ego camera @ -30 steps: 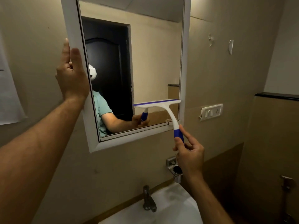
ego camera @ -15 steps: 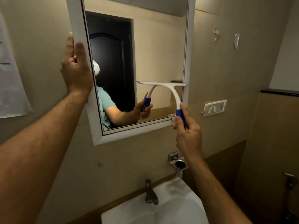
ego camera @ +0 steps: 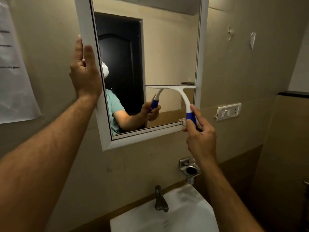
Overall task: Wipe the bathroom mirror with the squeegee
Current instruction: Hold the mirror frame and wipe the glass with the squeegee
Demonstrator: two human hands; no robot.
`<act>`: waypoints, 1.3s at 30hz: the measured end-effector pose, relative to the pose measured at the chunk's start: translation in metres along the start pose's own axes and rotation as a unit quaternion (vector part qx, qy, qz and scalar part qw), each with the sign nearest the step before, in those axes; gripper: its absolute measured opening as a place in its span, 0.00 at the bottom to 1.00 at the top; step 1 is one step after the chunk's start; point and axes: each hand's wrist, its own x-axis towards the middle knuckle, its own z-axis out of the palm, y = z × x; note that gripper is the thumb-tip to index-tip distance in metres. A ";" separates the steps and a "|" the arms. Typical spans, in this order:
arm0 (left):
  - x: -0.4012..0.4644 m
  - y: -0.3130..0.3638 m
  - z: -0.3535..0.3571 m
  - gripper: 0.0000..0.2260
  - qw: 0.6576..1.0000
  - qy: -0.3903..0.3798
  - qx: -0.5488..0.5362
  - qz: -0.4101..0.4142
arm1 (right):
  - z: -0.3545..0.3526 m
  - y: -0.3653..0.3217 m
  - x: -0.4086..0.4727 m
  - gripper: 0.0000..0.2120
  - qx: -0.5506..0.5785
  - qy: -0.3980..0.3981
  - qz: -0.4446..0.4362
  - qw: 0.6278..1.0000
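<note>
A white-framed mirror (ego camera: 203,47) hangs on the beige wall. My right hand (ego camera: 200,136) grips the blue handle of a white squeegee (ego camera: 181,92), thumb lying along the handle. Its blade lies level against the glass in the lower right part of the mirror, reaching the right frame. My left hand (ego camera: 84,72) holds the mirror's left frame edge, fingers straight and pointing up, thumb behind the edge. The glass reflects a dark door, an arm in a teal sleeve and the squeegee.
Below the mirror a white sink (ego camera: 175,213) with a metal tap (ego camera: 160,200) juts from the wall. A chrome holder (ego camera: 190,169) sits under my right wrist. A switch plate (ego camera: 229,111) is at right, a paper sheet (ego camera: 13,72) at left.
The squeegee has slid up the glass from near the bottom frame to mid-lower height and its blade has levelled. My left hand stays on the frame.
</note>
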 end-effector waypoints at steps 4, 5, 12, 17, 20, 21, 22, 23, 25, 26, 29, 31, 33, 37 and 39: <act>0.001 -0.003 0.000 0.20 1.000 0.011 0.007 0.015 | 0.002 0.018 -0.021 0.21 0.018 0.011 0.028 0.999; 0.002 -0.004 0.000 0.20 1.000 0.012 0.010 0.017 | 0.001 0.025 -0.030 0.21 0.017 0.012 0.039 0.999; 0.008 -0.013 -0.001 0.20 0.999 0.019 0.025 0.025 | 0.000 0.021 -0.051 0.19 0.018 0.006 0.066 0.998; 0.013 -0.020 0.000 0.21 0.999 0.019 0.015 0.024 | 0.026 -0.001 -0.046 0.17 0.030 -0.046 0.024 0.998; 0.014 -0.025 -0.001 0.21 0.999 0.016 0.004 0.027 | 0.039 0.011 -0.062 0.18 0.034 -0.048 0.031 0.998; 0.013 -0.026 -0.001 0.21 0.999 0.019 0.000 0.032 | 0.041 0.017 -0.070 0.18 0.034 -0.046 0.036 0.998; 0.014 -0.028 -0.001 0.21 0.999 0.023 -0.001 0.037 | 0.042 0.024 -0.079 0.19 0.035 -0.046 0.043 0.997; 0.015 -0.029 0.000 0.21 0.999 0.026 -0.003 0.041 | 0.042 0.029 -0.087 0.19 0.037 -0.045 0.051 0.997; 0.017 -0.033 0.001 0.21 0.999 0.031 -0.001 0.043 | 0.044 0.034 -0.099 0.19 0.041 -0.045 0.062 0.996; 0.017 -0.033 0.002 0.21 0.998 0.032 0.001 0.046 | 0.044 0.032 -0.103 0.20 0.045 -0.044 0.065 0.996; 0.018 -0.035 0.001 0.22 0.999 0.027 0.000 0.043 | 0.050 0.016 -0.099 0.19 0.064 -0.047 0.070 0.994; 0.019 -0.034 -0.001 0.22 0.999 0.022 -0.008 0.032 | 0.058 0.004 -0.091 0.20 0.066 -0.056 0.057 0.995; 0.017 -0.031 -0.002 0.21 0.999 0.019 -0.009 0.029 | 0.065 -0.005 -0.084 0.19 0.068 -0.056 0.045 0.995; 0.012 -0.023 -0.002 0.21 0.999 -0.010 -0.029 0.033 | 0.070 -0.009 -0.083 0.15 0.074 -0.037 0.042 0.996; 0.010 -0.022 -0.003 0.21 0.999 -0.021 -0.038 0.027 | 0.070 -0.002 -0.092 0.14 0.076 -0.029 0.059 0.995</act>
